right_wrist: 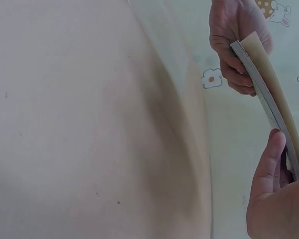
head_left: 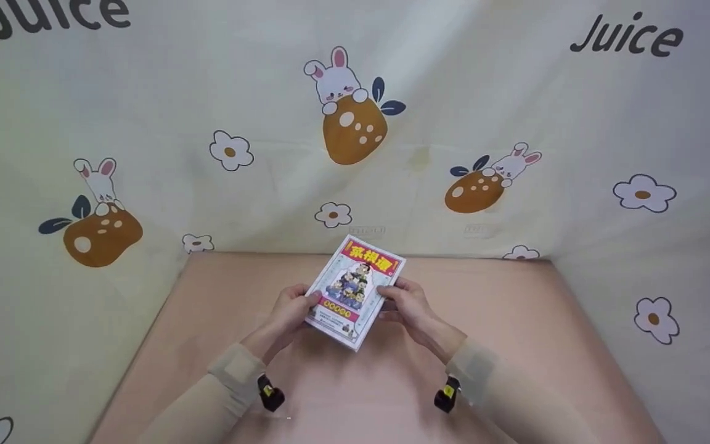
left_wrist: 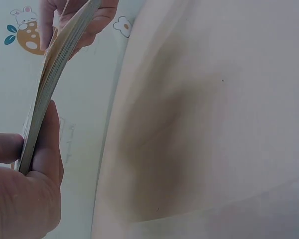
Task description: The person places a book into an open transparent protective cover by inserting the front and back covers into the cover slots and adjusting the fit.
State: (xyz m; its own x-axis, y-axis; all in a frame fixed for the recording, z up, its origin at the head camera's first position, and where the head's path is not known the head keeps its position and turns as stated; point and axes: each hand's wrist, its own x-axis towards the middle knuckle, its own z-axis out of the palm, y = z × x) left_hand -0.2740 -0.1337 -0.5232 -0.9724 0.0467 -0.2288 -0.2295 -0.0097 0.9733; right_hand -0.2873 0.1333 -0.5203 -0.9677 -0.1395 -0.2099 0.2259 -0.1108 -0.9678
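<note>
Head view: pale book (head_left: 355,293), red bands (head_left: 338,309), cartoon figures (head_left: 350,283); pinched by left grip (head_left: 286,313) and right grip (head_left: 415,310)

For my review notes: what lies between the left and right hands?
A book, gripped at one long edge by the left hand and at the other by the right hand. The head view shows this plainly; both wrist views show it edge-on.
</note>
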